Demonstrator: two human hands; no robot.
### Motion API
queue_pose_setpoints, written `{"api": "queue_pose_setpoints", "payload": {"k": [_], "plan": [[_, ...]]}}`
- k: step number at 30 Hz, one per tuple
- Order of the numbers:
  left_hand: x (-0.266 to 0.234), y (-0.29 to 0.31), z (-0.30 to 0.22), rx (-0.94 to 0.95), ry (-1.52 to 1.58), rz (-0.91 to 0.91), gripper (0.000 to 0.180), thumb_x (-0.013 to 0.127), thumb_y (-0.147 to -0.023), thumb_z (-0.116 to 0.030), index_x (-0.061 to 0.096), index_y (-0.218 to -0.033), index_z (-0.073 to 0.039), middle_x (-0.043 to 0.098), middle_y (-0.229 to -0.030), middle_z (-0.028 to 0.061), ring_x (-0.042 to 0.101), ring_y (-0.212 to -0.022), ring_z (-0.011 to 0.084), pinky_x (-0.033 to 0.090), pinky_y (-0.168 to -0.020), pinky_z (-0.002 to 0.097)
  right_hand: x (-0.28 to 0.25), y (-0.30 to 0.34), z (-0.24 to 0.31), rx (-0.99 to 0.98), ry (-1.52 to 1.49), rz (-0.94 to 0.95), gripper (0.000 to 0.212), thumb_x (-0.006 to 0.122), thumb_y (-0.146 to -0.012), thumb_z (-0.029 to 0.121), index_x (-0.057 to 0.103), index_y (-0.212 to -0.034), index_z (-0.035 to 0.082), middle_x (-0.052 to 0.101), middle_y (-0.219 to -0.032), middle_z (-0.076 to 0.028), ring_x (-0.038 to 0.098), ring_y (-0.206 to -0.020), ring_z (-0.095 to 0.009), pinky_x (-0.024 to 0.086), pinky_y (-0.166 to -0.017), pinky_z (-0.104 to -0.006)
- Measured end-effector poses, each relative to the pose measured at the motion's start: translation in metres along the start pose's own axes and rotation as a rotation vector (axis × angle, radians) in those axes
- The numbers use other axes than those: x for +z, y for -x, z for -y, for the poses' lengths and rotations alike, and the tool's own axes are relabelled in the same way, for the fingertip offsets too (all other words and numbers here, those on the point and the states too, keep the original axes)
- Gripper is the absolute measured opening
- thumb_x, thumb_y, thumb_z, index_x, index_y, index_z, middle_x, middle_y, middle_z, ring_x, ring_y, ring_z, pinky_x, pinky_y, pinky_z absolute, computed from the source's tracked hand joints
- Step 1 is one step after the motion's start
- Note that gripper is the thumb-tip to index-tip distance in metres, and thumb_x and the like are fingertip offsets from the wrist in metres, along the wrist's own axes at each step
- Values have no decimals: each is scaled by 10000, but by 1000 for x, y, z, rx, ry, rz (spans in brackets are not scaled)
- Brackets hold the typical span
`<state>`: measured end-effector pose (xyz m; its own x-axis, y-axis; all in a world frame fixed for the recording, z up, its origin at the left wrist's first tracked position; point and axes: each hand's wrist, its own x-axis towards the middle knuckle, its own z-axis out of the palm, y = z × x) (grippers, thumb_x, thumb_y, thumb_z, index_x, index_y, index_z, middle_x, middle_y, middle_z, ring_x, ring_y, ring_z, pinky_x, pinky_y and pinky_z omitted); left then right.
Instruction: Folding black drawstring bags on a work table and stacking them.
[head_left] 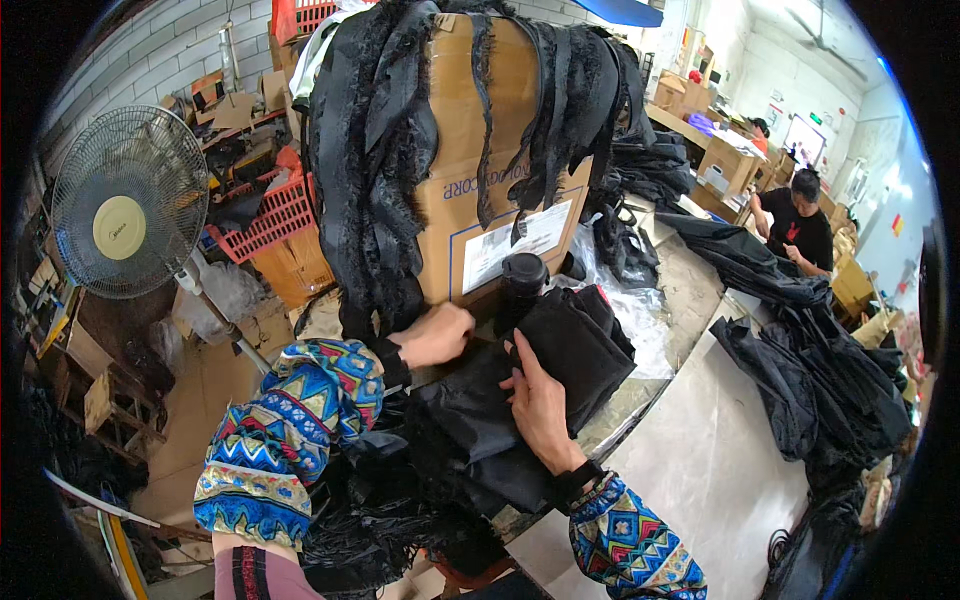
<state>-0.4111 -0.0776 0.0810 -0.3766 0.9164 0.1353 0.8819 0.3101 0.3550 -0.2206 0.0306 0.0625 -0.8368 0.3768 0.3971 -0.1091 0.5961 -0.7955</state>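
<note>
A folded piece of black fabric [590, 345] lies at the near edge of the work table, with more black cloth [455, 420] hanging below it. My right hand [542, 405] is closed on this fabric, its index finger stretched along the top. Just left of it, my left hand [437, 335] is closed with its fingers curled. What it holds, if anything, is hidden. Behind both hands stands a black lidded bottle [523, 280], close against a large cardboard box [470, 215]. Frayed black fabric strips [365, 170] drape over the box.
A standing fan [125, 215] is at left, beside a red plastic basket [268, 220]. The pale tabletop [690, 450] stretches right, with piles of black fabric [810, 390] along it. Clear plastic wrap [635, 325] lies beyond my right hand. Another person [800, 220] sits at far right.
</note>
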Motion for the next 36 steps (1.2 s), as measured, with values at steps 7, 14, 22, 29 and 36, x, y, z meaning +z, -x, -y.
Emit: {"api": "queue_pose_setpoints", "payload": {"k": [7, 14, 22, 29, 36], "plan": [[-26, -7, -22, -155, 262, -193, 199, 540, -839, -97, 644, -971, 9, 643, -850, 253, 640, -850, 384, 499, -743, 433, 0, 0, 3, -64, 87, -14, 696, 450, -765, -133, 353, -1425, 64, 599, -1103, -218, 662, -725, -272, 525, -674, -379], [-2, -10, -5, -207, 176, -217, 193, 468, -960, -161, 522, -1056, -3, 648, -827, 128, 645, -784, 184, 484, -644, 324, -1, -1, 5, -89, 64, -20, 742, 446, -718, -153, 350, -1425, 52, 586, -1093, -236, 656, -714, -275, 526, -675, -376], [-52, -24, -35, -592, 1157, 405, 254, 578, -933, -229, 565, -1113, -51, 532, -662, 5, 406, -455, 60, 295, -405, 210, -7, -2, -1, 13, 98, 56, 688, 464, -768, -116, 326, -1425, 32, 536, -1218, -279, 664, -826, -291, 529, -718, -373], [-103, -14, -122, 206, 391, 479, 264, 579, -866, -161, 566, -1078, -4, 642, -728, 57, 599, -644, 125, 476, -574, 290, 17, -9, 11, 0, -39, 36, 512, 481, -882, -17, 353, -1378, -28, 521, -1247, -277, 509, -1191, -337, 407, -981, -337], [-123, -28, -181, 2, 779, 541, 391, 513, -964, -378, 609, -1034, -6, 663, -865, 99, 641, -695, 141, 539, -617, 294, 6, -13, -13, -267, -78, -95, 355, 530, -891, -13, 562, -1244, 1, 608, -1123, -144, 620, -874, -230, 492, -773, -296]]}}
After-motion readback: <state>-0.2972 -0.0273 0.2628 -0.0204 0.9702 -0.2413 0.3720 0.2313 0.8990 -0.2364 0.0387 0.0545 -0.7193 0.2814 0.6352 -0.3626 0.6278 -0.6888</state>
